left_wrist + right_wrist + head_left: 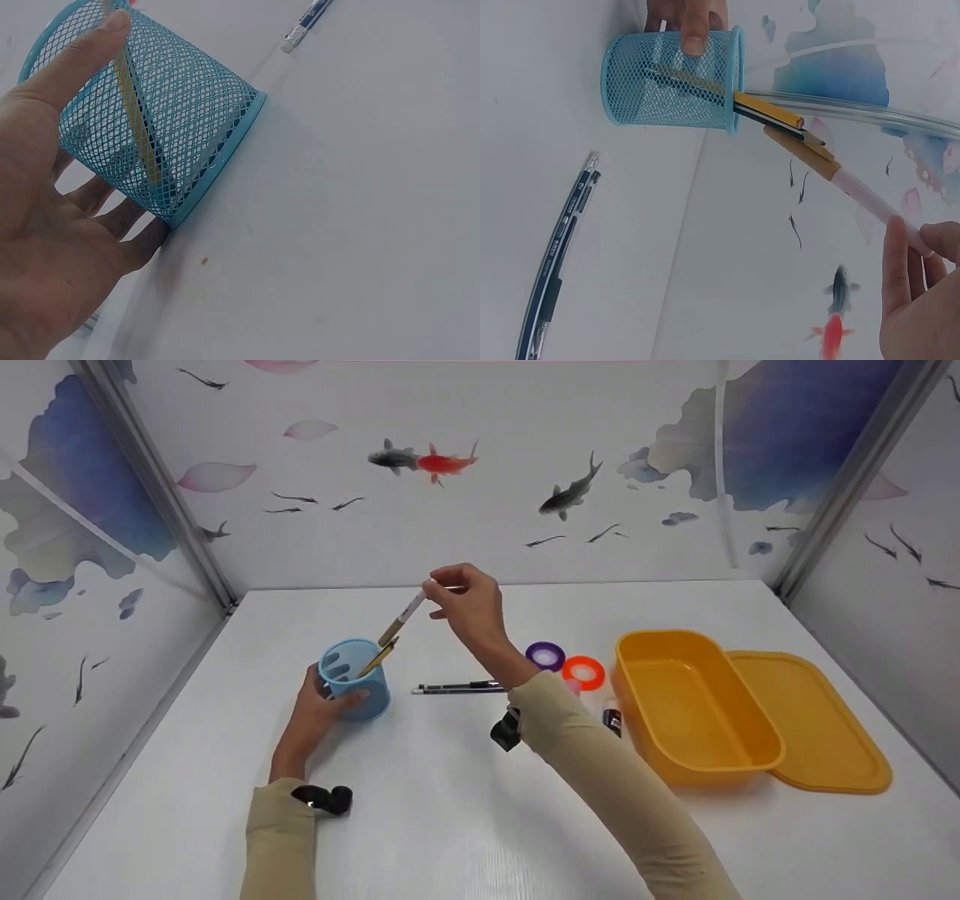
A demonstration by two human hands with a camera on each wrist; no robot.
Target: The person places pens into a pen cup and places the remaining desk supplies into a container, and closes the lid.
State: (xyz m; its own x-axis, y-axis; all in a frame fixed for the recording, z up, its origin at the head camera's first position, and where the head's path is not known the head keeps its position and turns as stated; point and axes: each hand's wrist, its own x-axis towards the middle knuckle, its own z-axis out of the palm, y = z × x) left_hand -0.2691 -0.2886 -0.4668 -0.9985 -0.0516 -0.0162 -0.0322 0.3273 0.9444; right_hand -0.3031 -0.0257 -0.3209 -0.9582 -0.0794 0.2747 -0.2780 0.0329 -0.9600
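Observation:
A light blue mesh pen holder [375, 709] stands on the white table, and my left hand [315, 715] grips it round the side, thumb at the front. In the right wrist view, a yellow pencil [769, 109] and a black-striped pencil [784, 130] lean out over the holder's rim. My right hand [474, 604] pinches a marker [403, 617] by the end of its white barrel, above and to the right of the holder. The marker's brown capped end slants down close to the pencil tips, outside the rim in the right wrist view.
A pencil and a pen [457, 688] lie side by side right of the holder. Beyond my right forearm are a purple tape roll [545, 646], an orange tape roll [598, 673], a glue stick [612, 717] and a yellow box [694, 774], its lid [829, 727] beside it.

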